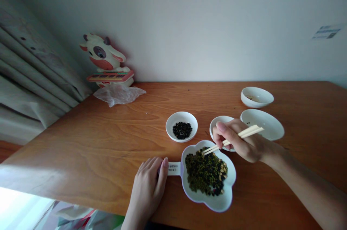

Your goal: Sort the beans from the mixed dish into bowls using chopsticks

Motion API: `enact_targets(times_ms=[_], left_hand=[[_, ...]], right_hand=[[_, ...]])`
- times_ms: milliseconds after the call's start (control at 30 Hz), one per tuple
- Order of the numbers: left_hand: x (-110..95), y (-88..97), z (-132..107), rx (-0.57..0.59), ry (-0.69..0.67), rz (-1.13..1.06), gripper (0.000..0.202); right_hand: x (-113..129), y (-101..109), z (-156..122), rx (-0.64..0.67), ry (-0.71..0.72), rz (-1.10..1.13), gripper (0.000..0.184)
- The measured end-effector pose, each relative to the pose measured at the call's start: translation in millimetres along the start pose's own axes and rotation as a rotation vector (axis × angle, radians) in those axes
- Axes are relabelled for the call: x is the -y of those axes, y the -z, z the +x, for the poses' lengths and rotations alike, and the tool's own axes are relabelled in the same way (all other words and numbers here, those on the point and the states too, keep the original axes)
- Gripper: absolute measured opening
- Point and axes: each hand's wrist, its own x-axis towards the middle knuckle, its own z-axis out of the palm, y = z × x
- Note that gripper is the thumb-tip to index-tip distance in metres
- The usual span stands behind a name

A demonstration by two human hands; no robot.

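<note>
My left hand (150, 183) is wrapped round the handle of a white, paw-shaped dish (229, 186) with a lilac rim. Mixed beans (203, 176), mostly green and black with some pale ones at the right, fill its base. In my right hand (241, 139) is a pair of wooden chopsticks (248, 131), their tips down among the beans near the dish's far side. Behind the dish stands a small white bowl (168, 129) with black beans (182, 130) in it. Another white bowl (214, 121) is partly hidden by my right hand, and so are its contents.
At the right are a wide white bowl (271, 125) with a few dark specks and a white bowl (262, 98) holding something pale brown. A cow-shaped toy keyboard (108, 60) and a clear plastic bag (119, 94) lie by the wall at the back left of the wooden table (108, 143).
</note>
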Motion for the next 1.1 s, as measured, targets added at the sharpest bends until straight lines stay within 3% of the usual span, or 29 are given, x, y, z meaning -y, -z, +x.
enact_targets(times_ms=[433, 567, 867, 1100], left_hand=[[4.3, -3.2, -1.2, 0.012, 0.030, -0.039, 0.039], [3.9, -3.4, -1.2, 0.008, 0.028, -0.036, 0.039], [4.1, -3.1, -0.8, 0.000, 0.018, -0.003, 0.039], [8.3, -4.0, -1.7, -0.027, -0.029, 0.033, 0.039]], right_hand=[[4.8, 5.0, -1.4, -0.056, -0.013, 0.037, 0.071], [11.2, 22.6, -9.8, -0.097, -0.015, 0.040, 0.072], [11.4, 86.7, -45.1, -0.299, -0.065, -0.043, 0.080], [13.0, 91.3, -40.2, -0.258, -0.217, -0.204, 0.074]])
